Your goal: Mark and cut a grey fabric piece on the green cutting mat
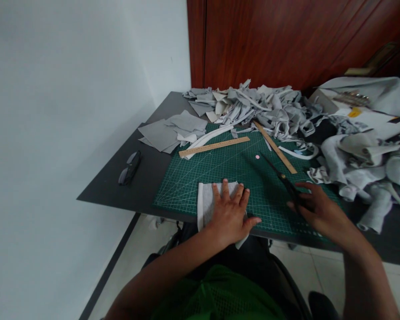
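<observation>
Grip on scissors [283, 182], green mat [226, 171], dark table [120, 186]

The left hand [229, 212] lies flat, fingers spread, on a grey fabric piece [206, 201] at the near edge of the green cutting mat [220, 171]. The right hand [315, 209] rests on black scissors [282, 178] lying on the mat. Two wooden rulers [214, 146] and a scrap pile [263, 109] lie beyond on the bench [120, 186].
</observation>
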